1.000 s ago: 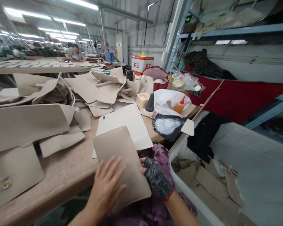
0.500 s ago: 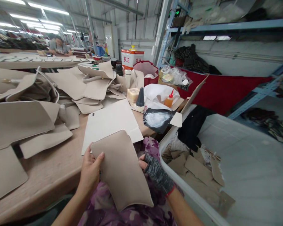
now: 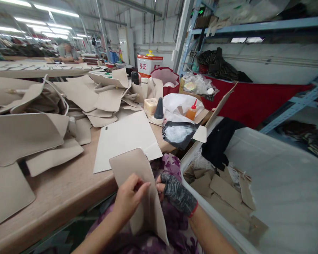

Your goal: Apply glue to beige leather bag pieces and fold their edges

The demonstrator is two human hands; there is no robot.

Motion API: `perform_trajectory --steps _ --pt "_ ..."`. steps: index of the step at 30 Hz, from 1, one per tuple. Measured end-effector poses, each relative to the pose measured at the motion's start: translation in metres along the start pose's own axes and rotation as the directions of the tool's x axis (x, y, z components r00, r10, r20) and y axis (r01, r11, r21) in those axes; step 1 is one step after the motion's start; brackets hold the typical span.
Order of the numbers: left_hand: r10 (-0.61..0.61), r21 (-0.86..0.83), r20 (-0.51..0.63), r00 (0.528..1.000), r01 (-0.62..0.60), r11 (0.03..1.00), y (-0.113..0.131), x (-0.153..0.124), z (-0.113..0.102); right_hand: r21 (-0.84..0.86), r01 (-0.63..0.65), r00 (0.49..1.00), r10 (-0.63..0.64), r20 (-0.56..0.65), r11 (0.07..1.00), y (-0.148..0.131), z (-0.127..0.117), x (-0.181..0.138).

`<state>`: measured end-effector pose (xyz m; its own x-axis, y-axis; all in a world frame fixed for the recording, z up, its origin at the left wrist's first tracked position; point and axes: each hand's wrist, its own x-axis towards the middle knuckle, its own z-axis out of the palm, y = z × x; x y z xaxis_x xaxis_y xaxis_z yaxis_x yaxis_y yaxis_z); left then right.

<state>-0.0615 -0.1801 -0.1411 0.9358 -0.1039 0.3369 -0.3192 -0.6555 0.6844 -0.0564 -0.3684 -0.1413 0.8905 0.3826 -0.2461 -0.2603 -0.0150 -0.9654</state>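
A beige leather-like panel with rounded corners stands tilted above my lap, its far end near the table edge. My right hand, in a dark grey fingerless glove, pinches the panel's right edge. Across the panel's face lies my bare left hand, fingers curled and thumb pointing right; whatever its fingertips hold is hidden. Just beyond the panel, a flat pale sheet with a small dark mark rests on the table.
Beige panels, some with handles, pile up on the table's left. A dark grey cone, a small orange bottle and a white-smeared black cloth sit ahead. A white bin holding scraps stands right; a co-worker sits far back.
My left hand has left the panel's left edge and moved right across its face. The panel has turned and now looks narrower. My right hand stays at its right edge.
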Motion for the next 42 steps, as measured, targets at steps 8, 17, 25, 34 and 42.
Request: perform_trajectory --steps 8,17,25,34,42 --pt "-0.272 -0.135 0.31 0.911 0.325 0.936 0.012 -0.006 0.02 -0.161 0.117 0.992 -0.121 -0.019 0.98 -0.016 0.014 0.001" --pt "-0.206 -0.031 0.363 0.909 0.232 0.972 0.02 -0.004 0.011 -0.168 0.131 0.987 -0.145 -0.075 0.977 -0.015 0.018 -0.001" --pt "-0.109 0.024 0.421 0.901 0.109 0.994 0.016 -0.007 0.013 -0.192 0.164 0.973 -0.191 -0.132 0.968 0.002 0.02 0.001" --pt "-0.052 -0.022 0.436 0.899 0.068 0.997 0.006 -0.007 0.017 -0.183 0.134 0.984 -0.152 -0.089 0.974 0.007 0.016 -0.001" --pt "-0.087 0.042 0.392 0.916 0.077 0.996 0.011 -0.007 0.018 -0.253 0.151 0.97 -0.192 -0.148 0.956 0.01 0.022 0.002"
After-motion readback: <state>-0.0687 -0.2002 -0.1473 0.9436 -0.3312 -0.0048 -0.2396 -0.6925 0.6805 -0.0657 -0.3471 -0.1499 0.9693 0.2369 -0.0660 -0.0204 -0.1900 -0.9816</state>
